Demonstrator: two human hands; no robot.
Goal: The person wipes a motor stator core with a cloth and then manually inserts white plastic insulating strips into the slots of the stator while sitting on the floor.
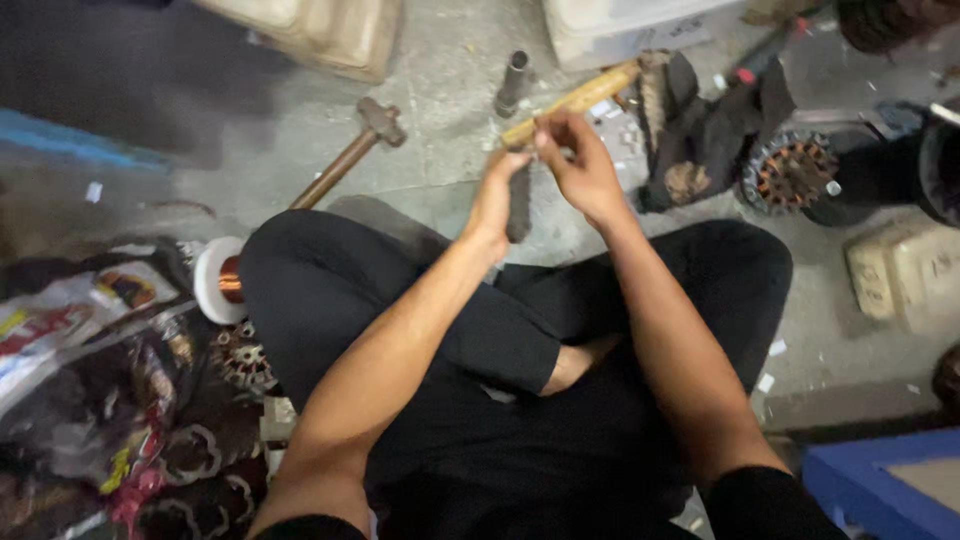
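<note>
Left hand [497, 195] is clamped on a dark bar [518, 205] above the crossed legs; right hand [578, 160] pinches its top end. Best to keep the bar upright and steady. Hammer [350, 160] lies at ten o'clock, stator [792, 172] at three.

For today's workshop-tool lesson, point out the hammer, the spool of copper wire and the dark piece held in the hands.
Hammer [381, 121]: head view, on its metal head.
Spool of copper wire [229, 280]: head view, on the copper winding.
Dark piece [518, 205]: head view, on its lower body below the left hand [497, 195].
</note>
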